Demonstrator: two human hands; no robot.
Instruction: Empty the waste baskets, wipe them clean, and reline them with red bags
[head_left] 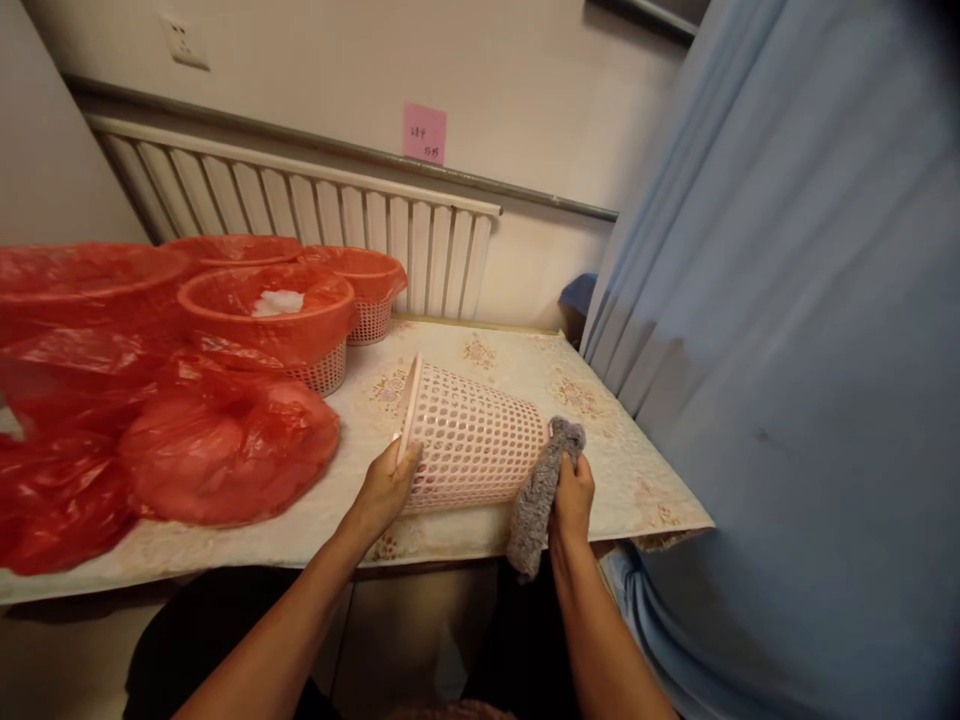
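Head view: left grip (394,474) pinches the tipped basket (472,435) by its rim, right grip (574,492) clutches cloth (534,512) at the base.

The basket (480,430) between my hands is pale pink, patterned all over with rows of small oval holes. The cloth (534,505) at my right hand (574,500) is a mottled grey. Under them, the tablecloth (615,450) is cream, printed with scattered flower clusters in brown and gold. Left of my left hand (391,482), the bags (232,440) are glossy, see-through red; past them, red liners (266,335) top pale latticework bins (371,322). Beyond my hands, the radiator (322,195) is off-white with vertical ribs, and the note (424,133) above is pink with dark writing. Right of my right hand, the curtain (787,350) is plain light blue.
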